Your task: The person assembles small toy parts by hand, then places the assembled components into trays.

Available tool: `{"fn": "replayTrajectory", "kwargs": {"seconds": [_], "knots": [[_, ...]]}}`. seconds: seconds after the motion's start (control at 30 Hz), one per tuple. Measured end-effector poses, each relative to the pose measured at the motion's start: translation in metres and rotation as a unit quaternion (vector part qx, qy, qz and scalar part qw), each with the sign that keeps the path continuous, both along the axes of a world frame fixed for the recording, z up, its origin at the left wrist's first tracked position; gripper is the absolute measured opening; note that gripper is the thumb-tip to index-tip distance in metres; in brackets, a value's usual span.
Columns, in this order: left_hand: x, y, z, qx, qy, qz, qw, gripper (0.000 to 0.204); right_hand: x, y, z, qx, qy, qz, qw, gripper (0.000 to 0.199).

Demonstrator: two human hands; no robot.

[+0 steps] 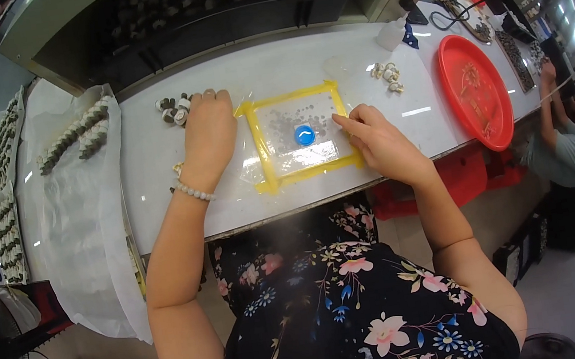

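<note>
Our left hand (210,133) lay knuckles-up on the white worktop (153,162), fingers curled down over the edge of a small cluster of dark-and-white cylindrical parts (173,110); from above we could not tell whether it had actually closed on one or only rested against them, though the curl suggested it was gathering from that heap. A bead bracelet (194,191) sat at that wrist. Our right hand (375,139) was loosely open, holding nothing, its forefinger stretched out and pressing on the right side of a square frame of yellow tape (300,136), probably to keep the clear film inside it flat and steady. That frame lay in the middle of the worktop, between the two hands and directly before us, which kept it within easy reach of both. Inside it the film looked glossy and speckled with tiny dark bits, and a small round blue cap (305,134) sat near its centre. Just beyond the frame's far right corner lay a second small cluster of pale parts (387,76). Further right stood a round red tray (475,91), and to the far left rows of similar parts (72,136) were lined up on a white sheet (78,231). Another person's arm (548,99) worked at the far right end.
</note>
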State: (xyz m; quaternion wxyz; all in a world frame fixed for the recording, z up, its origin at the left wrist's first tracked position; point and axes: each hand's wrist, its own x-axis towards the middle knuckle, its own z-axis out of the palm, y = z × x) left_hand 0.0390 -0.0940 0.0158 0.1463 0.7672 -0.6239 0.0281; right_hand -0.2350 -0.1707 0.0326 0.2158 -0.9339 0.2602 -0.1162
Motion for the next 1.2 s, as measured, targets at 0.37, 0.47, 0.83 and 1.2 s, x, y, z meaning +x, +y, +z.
{"fn": "replayTrajectory", "kwargs": {"seconds": [0.37,0.47,0.83,1.2], "knots": [[-0.01,-0.003,0.06,-0.195,0.638,-0.066,0.742,0.021,0.002,-0.003,-0.018,0.223,-0.187,-0.047,0.955,0.024],[-0.035,0.032,0.03,-0.126,0.787,-0.038,0.603,0.022,0.001,-0.001,-0.017,0.17,-0.169,-0.057,0.969,0.024],[-0.08,0.08,-0.023,-0.114,0.883,0.008,0.456,0.025,0.01,-0.005,-0.014,0.023,-0.154,-0.003,0.988,0.027],[-0.082,0.084,-0.035,-0.141,0.88,-0.003,0.453,0.031,0.05,-0.014,-0.006,-0.081,-0.088,0.109,0.987,0.023]]}}
